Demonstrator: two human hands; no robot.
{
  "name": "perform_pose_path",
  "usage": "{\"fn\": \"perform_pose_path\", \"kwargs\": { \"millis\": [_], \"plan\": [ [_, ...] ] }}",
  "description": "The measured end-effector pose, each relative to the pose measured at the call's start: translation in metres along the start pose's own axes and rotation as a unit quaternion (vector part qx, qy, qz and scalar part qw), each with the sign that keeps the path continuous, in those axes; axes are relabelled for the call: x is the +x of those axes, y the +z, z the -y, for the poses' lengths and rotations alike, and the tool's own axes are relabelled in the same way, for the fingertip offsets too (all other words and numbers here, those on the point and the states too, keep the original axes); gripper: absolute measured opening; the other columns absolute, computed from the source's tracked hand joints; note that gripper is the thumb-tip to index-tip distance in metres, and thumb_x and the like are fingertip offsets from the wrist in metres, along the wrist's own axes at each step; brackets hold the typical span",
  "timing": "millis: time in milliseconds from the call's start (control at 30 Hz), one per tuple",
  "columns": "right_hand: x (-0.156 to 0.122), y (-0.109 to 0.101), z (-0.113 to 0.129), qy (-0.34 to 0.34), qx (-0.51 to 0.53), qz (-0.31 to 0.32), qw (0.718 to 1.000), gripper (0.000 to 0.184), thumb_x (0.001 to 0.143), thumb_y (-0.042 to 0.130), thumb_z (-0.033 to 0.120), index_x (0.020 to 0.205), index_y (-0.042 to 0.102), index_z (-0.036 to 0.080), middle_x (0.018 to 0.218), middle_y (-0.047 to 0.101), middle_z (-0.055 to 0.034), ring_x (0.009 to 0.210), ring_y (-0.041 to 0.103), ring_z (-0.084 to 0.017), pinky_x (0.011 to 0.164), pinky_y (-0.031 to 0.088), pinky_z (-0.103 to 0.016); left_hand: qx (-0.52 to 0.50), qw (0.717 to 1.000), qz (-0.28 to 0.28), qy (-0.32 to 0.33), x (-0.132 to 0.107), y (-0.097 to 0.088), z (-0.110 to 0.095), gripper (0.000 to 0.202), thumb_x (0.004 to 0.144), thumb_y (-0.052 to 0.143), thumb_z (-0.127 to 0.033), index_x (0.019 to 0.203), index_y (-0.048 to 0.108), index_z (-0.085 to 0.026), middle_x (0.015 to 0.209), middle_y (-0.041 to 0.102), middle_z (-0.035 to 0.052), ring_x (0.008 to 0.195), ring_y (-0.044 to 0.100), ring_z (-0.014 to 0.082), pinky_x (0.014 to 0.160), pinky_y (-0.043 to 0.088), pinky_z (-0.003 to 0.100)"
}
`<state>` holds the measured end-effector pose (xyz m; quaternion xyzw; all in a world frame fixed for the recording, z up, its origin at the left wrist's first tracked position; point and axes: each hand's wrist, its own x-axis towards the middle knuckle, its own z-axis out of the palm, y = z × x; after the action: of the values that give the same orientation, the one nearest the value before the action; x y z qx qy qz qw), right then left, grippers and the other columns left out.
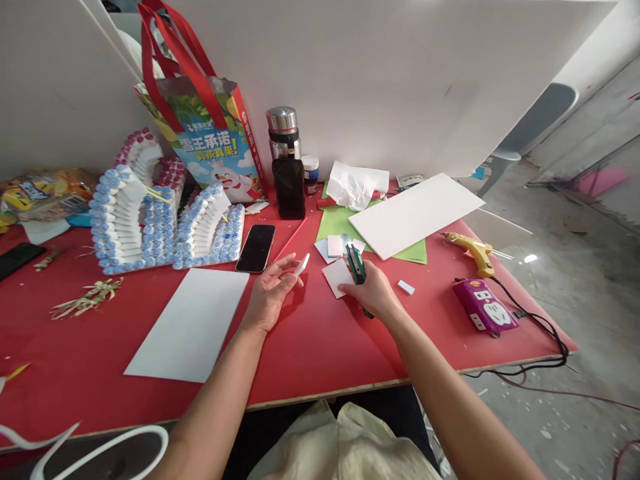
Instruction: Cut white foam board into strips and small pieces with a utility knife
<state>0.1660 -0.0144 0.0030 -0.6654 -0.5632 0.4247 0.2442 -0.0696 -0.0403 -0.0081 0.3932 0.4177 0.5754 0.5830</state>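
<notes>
Left hand [273, 290]: is pinching a small white piece [302, 265] between thumb and fingers, just left of the right hand's work.
Right hand [374, 288]: is gripping a green utility knife [356, 265], while its thumb is pressing on a white card [336, 277]; whether the blade is standing out, I cannot tell.
White card: is lying flat on the tabletop [310, 353] between the hands, partly hidden by the knife.
Done, as I judge it: some small pieces are already lying separate; a white rectangle [335, 246] is resting among pale offcuts beyond the card, and a small white block [406, 287] is sitting right of the right hand.
Left, as I judge it: the white card is presenting a good share of uncut face, and two big pieces are lying whole, a white sheet [190, 327] by the left forearm and a long white board [417, 215] partly over green paper [327, 223].
Front edge: is running just ahead of the person's lap, with red surface showing between it and the hands.
Left side: the phone [255, 248] and white sheet are bordering the left hand closely.
Right side: red surface is stretching past the block to the purple power strip [485, 307] and yellow glue gun [473, 253], which are standing near the right edge.
Far side: the board and paper are limiting forward reach.
</notes>
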Motion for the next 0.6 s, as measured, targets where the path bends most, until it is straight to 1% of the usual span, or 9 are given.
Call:
{"fn": "perform_pose_path", "kwargs": {
  "millis": [33,100,133,200,300,367,433,533,600],
  "plan": [
    [-0.002,-0.001,-0.003,0.006,0.073,0.024,0.997,0.038,0.069,0.077,0.041,0.091,0.052,0.024,0.061,0.057,0.0039,0.047,0.052,-0.017,0.043,0.041,-0.029,0.002,1.0,0.0,-0.001,0.0,0.0,0.001,0.048,0.078,0.079,-0.034,0.124,0.069,-0.024,0.122,0.062,0.0071,0.078,0.061,0.0112,0.085,0.051,0.032],
    [-0.005,-0.002,-0.005,0.014,0.197,0.076,0.977,0.033,0.07,0.077,0.04,0.088,0.054,0.023,0.052,0.052,0.006,0.04,0.047,-0.014,0.04,0.041,-0.028,0.007,1.0,-0.003,-0.003,-0.002,0.0,0.003,0.049,0.077,0.08,-0.034,0.124,0.069,-0.024,0.124,0.062,0.0076,0.079,0.061,0.012,0.087,0.051,0.033],
    [-0.006,-0.002,-0.003,0.016,0.241,0.092,0.966,0.032,0.071,0.078,0.04,0.086,0.055,0.022,0.05,0.051,0.0062,0.04,0.046,-0.013,0.039,0.041,-0.027,0.012,1.0,-0.006,0.0,-0.003,0.001,0.004,0.051,0.076,0.081,-0.034,0.125,0.068,-0.024,0.125,0.062,0.0081,0.083,0.062,0.0134,0.088,0.051,0.034],
    [-0.005,-0.003,0.007,0.017,0.293,0.107,0.95,0.032,0.071,0.079,0.041,0.083,0.056,0.022,0.05,0.052,0.0054,0.04,0.047,-0.012,0.038,0.042,-0.026,0.03,0.999,-0.009,0.022,-0.002,0.003,0.004,0.055,0.074,0.083,-0.032,0.126,0.067,-0.024,0.127,0.063,0.009,0.096,0.063,0.0182,0.095,0.05,0.036],
    [0.007,-0.004,0.028,-0.02,0.314,0.1,0.944,0.031,0.072,0.078,0.041,0.079,0.054,0.022,0.049,0.054,0.0046,0.038,0.047,-0.012,0.035,0.04,-0.023,0.079,0.992,0.0,0.095,0.007,0.009,-0.006,0.061,0.073,0.084,-0.028,0.131,0.064,-0.025,0.132,0.061,0.0093,0.12,0.057,0.0241,0.108,0.044,0.04],
    [0.019,-0.004,0.04,-0.049,0.324,0.087,0.941,0.03,0.073,0.077,0.039,0.078,0.052,0.022,0.047,0.053,0.005,0.037,0.047,-0.011,0.034,0.039,-0.022,0.119,0.981,0.012,0.155,0.02,0.012,-0.015,0.066,0.073,0.084,-0.026,0.134,0.061,-0.027,0.139,0.056,0.0086,0.127,0.054,0.0251,0.114,0.039,0.042],
    [0.031,-0.002,0.044,-0.072,0.339,0.063,0.936,0.03,0.074,0.076,0.039,0.076,0.051,0.022,0.044,0.052,0.0053,0.036,0.045,-0.011,0.034,0.04,-0.022,0.148,0.969,0.023,0.198,0.034,0.015,-0.022,0.068,0.072,0.085,-0.025,0.135,0.06,-0.028,0.141,0.054,0.0083,0.13,0.053,0.0263,0.117,0.036,0.043],
    [0.042,0.003,0.039,-0.08,0.342,0.029,0.936,0.03,0.075,0.074,0.04,0.075,0.051,0.022,0.042,0.053,0.0047,0.032,0.043,-0.011,0.031,0.037,-0.022,0.157,0.962,0.011,0.222,0.049,0.021,-0.016,0.062,0.075,0.083,-0.027,0.133,0.061,-0.027,0.14,0.054,0.0083,0.13,0.054,0.0272,0.117,0.037,0.044],
    [0.045,0.007,0.033,-0.067,0.329,0.033,0.941,0.029,0.075,0.073,0.041,0.076,0.052,0.021,0.042,0.054,0.0039,0.031,0.044,-0.012,0.03,0.037,-0.022,0.159,0.961,0.01,0.226,0.053,0.025,-0.006,0.06,0.077,0.082,-0.027,0.133,0.061,-0.027,0.141,0.054,0.0084,0.132,0.052,0.0277,0.118,0.036,0.046]
  ]
}}
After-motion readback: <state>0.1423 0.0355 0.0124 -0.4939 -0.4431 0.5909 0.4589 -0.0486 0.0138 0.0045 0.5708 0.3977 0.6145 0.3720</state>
